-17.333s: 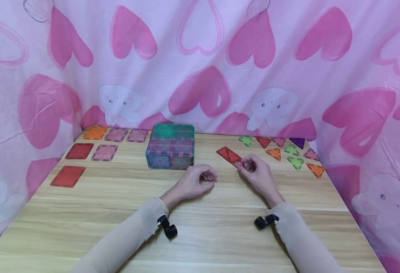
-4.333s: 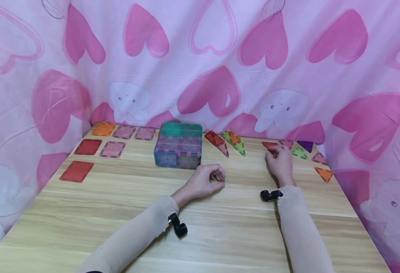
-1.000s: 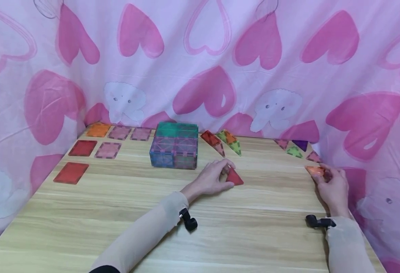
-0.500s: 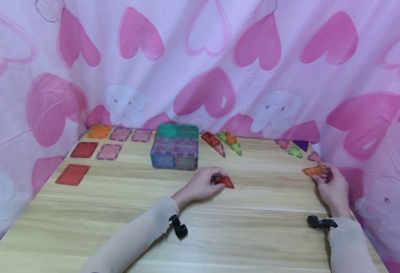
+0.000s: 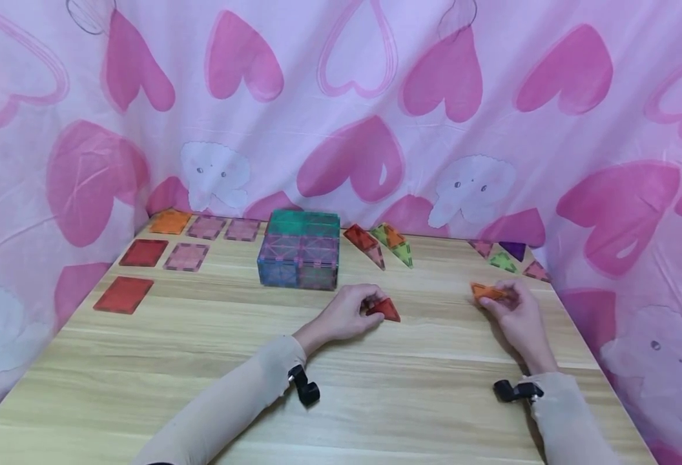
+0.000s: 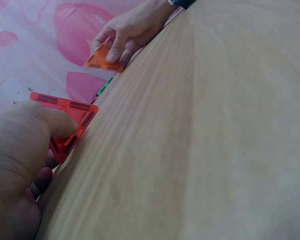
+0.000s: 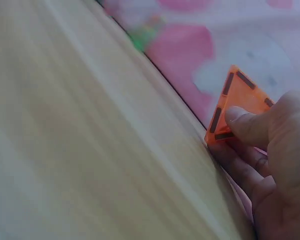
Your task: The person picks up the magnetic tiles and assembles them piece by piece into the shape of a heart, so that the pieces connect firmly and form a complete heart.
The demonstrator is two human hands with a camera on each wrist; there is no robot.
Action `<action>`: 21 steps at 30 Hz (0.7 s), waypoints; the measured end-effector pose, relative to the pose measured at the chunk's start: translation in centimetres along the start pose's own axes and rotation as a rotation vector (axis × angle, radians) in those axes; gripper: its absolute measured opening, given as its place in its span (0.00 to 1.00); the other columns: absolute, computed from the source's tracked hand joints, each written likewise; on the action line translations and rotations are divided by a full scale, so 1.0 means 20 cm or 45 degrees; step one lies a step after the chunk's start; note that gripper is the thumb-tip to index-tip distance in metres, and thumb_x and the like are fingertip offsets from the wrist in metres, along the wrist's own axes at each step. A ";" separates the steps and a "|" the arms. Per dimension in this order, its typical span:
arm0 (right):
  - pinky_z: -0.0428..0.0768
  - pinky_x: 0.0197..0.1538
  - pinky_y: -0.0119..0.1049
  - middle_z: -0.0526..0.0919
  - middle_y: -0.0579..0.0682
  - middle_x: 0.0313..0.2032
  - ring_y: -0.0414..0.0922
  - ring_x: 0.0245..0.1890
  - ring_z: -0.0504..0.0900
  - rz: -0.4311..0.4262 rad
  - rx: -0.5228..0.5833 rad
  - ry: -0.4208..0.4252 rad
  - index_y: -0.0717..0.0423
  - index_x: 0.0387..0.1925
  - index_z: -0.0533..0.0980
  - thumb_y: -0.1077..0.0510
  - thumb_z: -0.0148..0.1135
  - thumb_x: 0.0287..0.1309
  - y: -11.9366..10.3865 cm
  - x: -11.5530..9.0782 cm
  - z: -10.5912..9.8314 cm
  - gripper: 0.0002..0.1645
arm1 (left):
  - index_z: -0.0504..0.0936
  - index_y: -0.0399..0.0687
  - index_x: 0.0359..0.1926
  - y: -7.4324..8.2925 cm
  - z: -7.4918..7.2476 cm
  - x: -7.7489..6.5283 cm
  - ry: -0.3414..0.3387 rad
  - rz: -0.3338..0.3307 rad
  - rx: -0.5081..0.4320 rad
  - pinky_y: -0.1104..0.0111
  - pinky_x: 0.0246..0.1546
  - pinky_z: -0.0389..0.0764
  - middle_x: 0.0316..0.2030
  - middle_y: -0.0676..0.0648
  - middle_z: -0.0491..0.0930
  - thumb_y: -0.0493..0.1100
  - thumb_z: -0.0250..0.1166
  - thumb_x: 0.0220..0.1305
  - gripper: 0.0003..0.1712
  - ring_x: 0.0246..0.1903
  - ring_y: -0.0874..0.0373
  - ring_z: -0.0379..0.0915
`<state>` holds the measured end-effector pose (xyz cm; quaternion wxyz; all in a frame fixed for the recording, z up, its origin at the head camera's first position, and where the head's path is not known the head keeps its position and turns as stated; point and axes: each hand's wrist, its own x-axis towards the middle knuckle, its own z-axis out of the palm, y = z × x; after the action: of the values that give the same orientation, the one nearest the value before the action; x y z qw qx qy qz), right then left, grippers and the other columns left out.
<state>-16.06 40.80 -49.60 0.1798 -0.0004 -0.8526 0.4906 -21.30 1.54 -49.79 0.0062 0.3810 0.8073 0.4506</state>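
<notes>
In the head view my left hand (image 5: 347, 312) pinches a red triangular magnetic tile (image 5: 389, 310) in front of the block. The left wrist view shows the thumb pressed on that red tile (image 6: 65, 120), whose dark magnet strips line its edges. Farther right, my right hand (image 5: 518, 310) grips an orange triangular magnetic tile (image 5: 485, 292) between thumb and fingers. Its thumb lies across the orange tile (image 7: 240, 100) in the right wrist view. The hand is at the table's right side, in front of several loose triangles.
A box-like block of magnetic tiles (image 5: 298, 252) stands at the back centre. Beside it lie a red and pink tile pair (image 5: 364, 243) and a green and orange pair (image 5: 394, 243). Square tiles (image 5: 123, 295) lie left. Loose triangles, one green (image 5: 502, 261), lie back right. A heart-patterned curtain (image 5: 347, 155) hangs behind.
My right hand has picked up the orange triangle and moved left with it. The left hand has drawn the red triangle slightly left. Earlier, the tile pairs came to lie beside the block.
</notes>
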 end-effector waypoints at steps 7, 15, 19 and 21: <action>0.86 0.51 0.25 0.89 0.50 0.50 0.36 0.48 0.88 -0.090 0.211 -0.268 0.67 0.54 0.80 0.70 0.75 0.68 -0.19 -0.07 0.28 0.17 | 0.88 0.49 0.49 0.01 0.00 0.00 -0.002 -0.006 -0.006 0.71 0.43 0.82 0.39 0.54 0.86 0.36 0.77 0.69 0.10 0.38 0.64 0.79; 0.90 0.53 0.32 0.88 0.53 0.51 0.42 0.49 0.92 -0.061 0.404 -0.438 0.68 0.51 0.80 0.70 0.76 0.67 -0.34 -0.16 0.45 0.15 | 0.88 0.49 0.48 0.01 0.00 0.01 -0.006 -0.005 -0.022 0.71 0.43 0.81 0.38 0.54 0.86 0.36 0.77 0.69 0.10 0.39 0.64 0.79; 0.90 0.54 0.34 0.87 0.58 0.51 0.44 0.49 0.92 -0.054 0.427 -0.472 0.68 0.51 0.81 0.70 0.76 0.67 -0.37 -0.18 0.48 0.14 | 0.88 0.50 0.46 0.01 0.00 0.01 -0.015 0.003 -0.043 0.70 0.43 0.82 0.38 0.52 0.87 0.35 0.76 0.68 0.09 0.38 0.64 0.79; 0.90 0.56 0.34 0.87 0.60 0.51 0.44 0.50 0.92 -0.050 0.429 -0.480 0.68 0.52 0.81 0.71 0.75 0.66 -0.38 -0.18 0.49 0.15 | 0.88 0.49 0.46 0.01 -0.01 0.01 -0.018 0.005 -0.048 0.70 0.42 0.82 0.39 0.50 0.88 0.35 0.76 0.68 0.09 0.38 0.64 0.79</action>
<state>-14.34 28.01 -48.92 0.0245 0.1377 -0.7770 0.6137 -21.39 1.60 -49.59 0.0183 0.3856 0.7978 0.4631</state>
